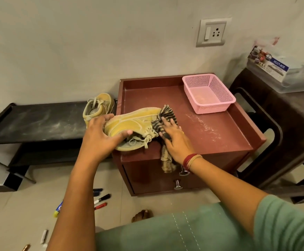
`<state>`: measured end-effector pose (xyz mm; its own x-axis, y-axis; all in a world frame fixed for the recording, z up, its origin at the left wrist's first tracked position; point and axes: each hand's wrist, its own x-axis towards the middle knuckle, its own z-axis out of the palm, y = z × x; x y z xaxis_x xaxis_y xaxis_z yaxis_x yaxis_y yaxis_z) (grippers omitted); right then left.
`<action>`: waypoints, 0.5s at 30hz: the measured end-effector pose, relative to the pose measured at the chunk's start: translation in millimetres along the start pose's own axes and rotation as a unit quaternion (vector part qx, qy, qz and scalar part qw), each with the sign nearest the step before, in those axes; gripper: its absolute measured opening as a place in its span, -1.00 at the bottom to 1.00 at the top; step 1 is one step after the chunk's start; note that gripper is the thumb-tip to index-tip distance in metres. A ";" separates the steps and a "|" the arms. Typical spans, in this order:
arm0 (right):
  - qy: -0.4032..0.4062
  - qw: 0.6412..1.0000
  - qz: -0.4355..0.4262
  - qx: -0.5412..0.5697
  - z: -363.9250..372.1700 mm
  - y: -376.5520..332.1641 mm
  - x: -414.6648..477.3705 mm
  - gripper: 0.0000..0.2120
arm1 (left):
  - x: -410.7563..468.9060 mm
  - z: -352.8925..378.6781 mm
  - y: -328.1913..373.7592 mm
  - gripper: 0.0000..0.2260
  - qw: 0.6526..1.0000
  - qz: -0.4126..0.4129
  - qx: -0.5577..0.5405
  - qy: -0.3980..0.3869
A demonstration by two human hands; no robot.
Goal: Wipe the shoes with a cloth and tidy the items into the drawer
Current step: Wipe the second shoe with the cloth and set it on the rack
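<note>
On the front-left corner of the maroon cabinet (211,124) top: tan lace-up shoe (129,122), lying on its side, sole edge toward the wall, laces loose at the near side. Heel end overhangs the cabinet's left edge.

Left hand (100,134) grasps the shoe at the heel end, fingers wrapped over the far side, thumb hooked at the collar opening.

Right hand (174,138) lies flat on a black-and-beige striped cloth (167,113), fingers straight, pressing it against the toe end of the shoe. One bunch of cloth fans out beyond the fingertips; the tail trails under the palm and hangs over the front edge, down across the drawer (147,176) front, near the upper knob (183,172).

Second shoe (98,105) stands upright just behind the left hand, on a dusty black bench (35,122) beside the cabinet.

Pink basket (214,107) at the cabinet's back right corner, well apart from both hands. Markers (102,198) scattered on the floor below the left forearm.
</note>
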<state>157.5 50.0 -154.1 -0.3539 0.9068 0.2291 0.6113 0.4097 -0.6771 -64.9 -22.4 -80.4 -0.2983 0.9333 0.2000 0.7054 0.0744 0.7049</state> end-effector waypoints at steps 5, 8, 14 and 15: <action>0.035 0.980 -0.105 0.163 7.9 -41.1 -4.9 -0.56 | 1.7 -0.7 -0.3 -0.10 1.000 -0.002 -0.008 0.003; -0.031 0.987 -0.107 0.112 10.7 -26.9 -2.5 -0.56 | 2.0 0.0 -1.6 -0.16 1.000 0.005 -0.001 0.000; 0.046 0.990 0.132 -0.021 -15.6 2.3 15.2 -0.62 | 3.4 0.4 -0.4 -0.11 1.000 -0.009 -0.023 0.010; 0.105 0.978 0.176 0.036 -19.1 -3.0 16.7 -0.66 | 2.9 0.6 -0.6 -0.12 0.999 -0.009 -0.029 0.012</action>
<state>163.3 65.8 -134.9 0.0279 0.9939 0.1069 0.6144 0.0673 -0.7861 -65.7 -19.5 -80.6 -0.3267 0.9233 0.2021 0.6617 0.0707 0.7464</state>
